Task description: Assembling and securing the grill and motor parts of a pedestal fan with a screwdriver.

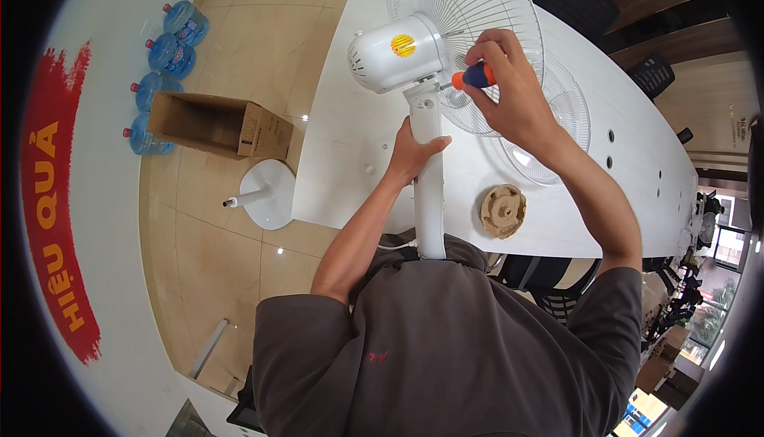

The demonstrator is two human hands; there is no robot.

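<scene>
A white electric fan lies on the table, its motor housing [394, 52] marked by a round yellow sticker and its wire grille [485, 7] facing away. My left hand [414, 154] is wrapped round the fan's white neck [430, 206], which reaches back to my body. In my right hand [509, 91] is a screwdriver [475, 76] with an orange and dark blue handle. Its shaft points left at the joint between housing and neck; the tip is too small to make out. A second wire grille [549, 130] lies flat beneath my right forearm.
On the white table [350, 119] sits a moulded brown cardboard piece [502, 211], with small bits left of the neck. Left on the floor are a round white fan base [270, 196], an open cardboard box [215, 126] and several blue water bottles [171, 55]. Black chairs [577, 3] line the table.
</scene>
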